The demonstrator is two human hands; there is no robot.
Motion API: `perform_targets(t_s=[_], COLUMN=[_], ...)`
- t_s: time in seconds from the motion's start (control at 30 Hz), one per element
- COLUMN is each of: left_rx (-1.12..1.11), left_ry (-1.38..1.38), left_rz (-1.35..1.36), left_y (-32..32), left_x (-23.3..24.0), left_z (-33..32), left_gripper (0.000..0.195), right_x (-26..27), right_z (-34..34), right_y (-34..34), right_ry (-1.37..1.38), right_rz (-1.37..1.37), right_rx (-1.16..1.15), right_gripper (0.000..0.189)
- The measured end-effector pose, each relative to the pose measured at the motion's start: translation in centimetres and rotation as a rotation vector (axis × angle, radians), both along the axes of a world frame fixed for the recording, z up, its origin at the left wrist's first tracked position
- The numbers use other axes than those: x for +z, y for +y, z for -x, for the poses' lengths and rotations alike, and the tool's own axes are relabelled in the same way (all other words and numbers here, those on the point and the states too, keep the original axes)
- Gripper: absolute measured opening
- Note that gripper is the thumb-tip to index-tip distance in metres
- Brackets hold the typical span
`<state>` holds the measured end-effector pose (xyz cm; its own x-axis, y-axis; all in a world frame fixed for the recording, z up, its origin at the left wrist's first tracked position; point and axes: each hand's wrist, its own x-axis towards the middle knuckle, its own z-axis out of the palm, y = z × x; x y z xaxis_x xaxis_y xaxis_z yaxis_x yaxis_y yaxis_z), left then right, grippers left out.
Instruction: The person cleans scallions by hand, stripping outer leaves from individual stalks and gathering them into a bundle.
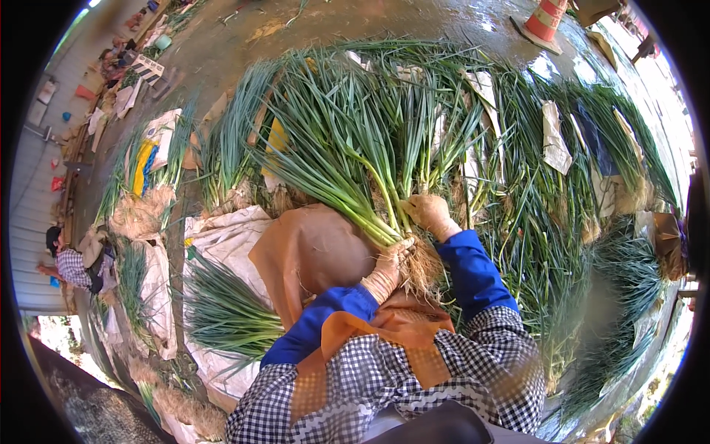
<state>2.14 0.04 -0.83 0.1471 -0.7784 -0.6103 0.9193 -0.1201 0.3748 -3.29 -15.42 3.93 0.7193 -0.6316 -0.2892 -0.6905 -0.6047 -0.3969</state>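
Observation:
My left hand (391,263), in a pale glove, is closed around the lower white stalks of a bunch of green onions (327,183). Their leaves fan up and to the left, and the tangled roots (421,266) hang out to the right of the fist. Just above the roots, my right hand (430,213), gloved the same way, has its fingers curled against the stalks at the bunch's right side. Its fingertips are partly hidden, so I cannot tell whether it grips a stalk. An orange-brown apron (327,250) covers my lap beneath the bunch.
Green onions (532,222) lie thickly ahead and to the right. Another bunch (233,311) rests on a white woven sack (222,238) at left. Rooty bundles (141,213) lie farther left. A traffic cone (546,22) stands on the wet floor. A person (80,266) is at far left.

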Motion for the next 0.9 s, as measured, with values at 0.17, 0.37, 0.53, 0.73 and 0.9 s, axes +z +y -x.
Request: perform_targets(t_s=[0.17,0.37,0.53,0.73,0.9], left_rx=[0.096,0.14,0.136,0.116,0.108], left_ry=[0.074,0.089,0.145,0.137,0.186], left_rz=[0.009,0.075,0.117,0.127,0.172], left_y=[0.0,0.4,0.8,1.8,1.6], left_x=[1.2,-1.4,-2.2,-1.0,0.8], left_z=[-0.3,-0.5,-1.2,-1.7,-2.2], left_gripper=[0.022,0.025,0.029,0.024,0.028], right_x=[3.0,0.4,1.1,1.0,3.9], right_z=[8.0,20.0,5.6,1.3,11.4], right_y=[3.4,-1.8,0.5,2.8,3.5], right_ry=[-0.449,0.383,-0.342,-0.514,-1.103], right_rz=[-0.523,0.435,-0.343,-0.104,-1.111], right_rx=[-0.274,-0.508,-0.432,0.144,-0.084], right_gripper=[0.023,0.028,0.035,0.021,0.025])
